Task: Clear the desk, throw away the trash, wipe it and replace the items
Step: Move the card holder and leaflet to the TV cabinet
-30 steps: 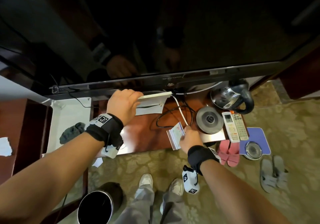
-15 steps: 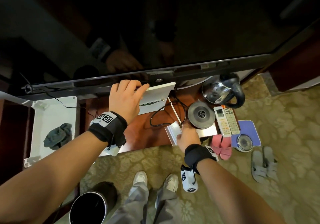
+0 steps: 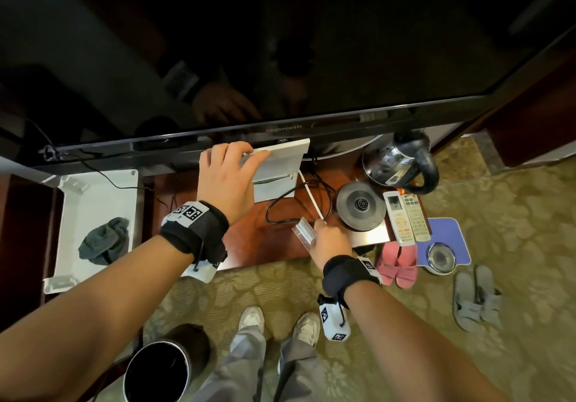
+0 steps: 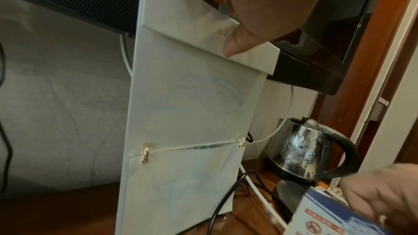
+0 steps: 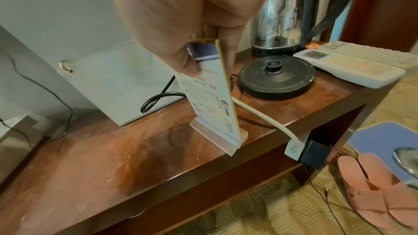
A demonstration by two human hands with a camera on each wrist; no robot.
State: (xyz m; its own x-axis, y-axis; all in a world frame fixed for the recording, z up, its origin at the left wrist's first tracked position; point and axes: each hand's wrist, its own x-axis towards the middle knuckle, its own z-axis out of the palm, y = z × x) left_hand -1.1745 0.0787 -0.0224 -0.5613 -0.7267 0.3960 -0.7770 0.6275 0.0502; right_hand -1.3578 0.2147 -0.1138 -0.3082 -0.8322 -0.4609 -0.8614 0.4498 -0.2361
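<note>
Sign (image 5: 210, 99) tipped upright — right fingers (image 5: 178, 54) pinching its top, left fingers (image 4: 239, 42) gripping folder (image 4: 192, 104).

Kettle (image 3: 396, 161) behind base (image 3: 360, 205); remotes (image 3: 406, 216) right of base — sign stand (image 3: 304, 233) left, on desk (image 3: 249, 242).

A wide black television (image 3: 311, 43) is stretching across the upper part of the head view, its glossy screen dark and its lower bezel overhanging the back of a reddish-brown wooden desk (image 3: 249, 246). The desk's polished top is catching soft light near its front right corner, and pale dusty streaks are showing on it in the right wrist view. Behind the desk a pale wall (image 4: 58, 106) with a faint crinkled texture is rising under the television. A tan carpet (image 3: 514, 208) with a pale floral pattern is covering the floor. To the right, reddish wood trim (image 3: 536, 127) is running up beside the screen. To the left, a dark red-brown cabinet (image 3: 25, 230) is standing near the desk.
</note>
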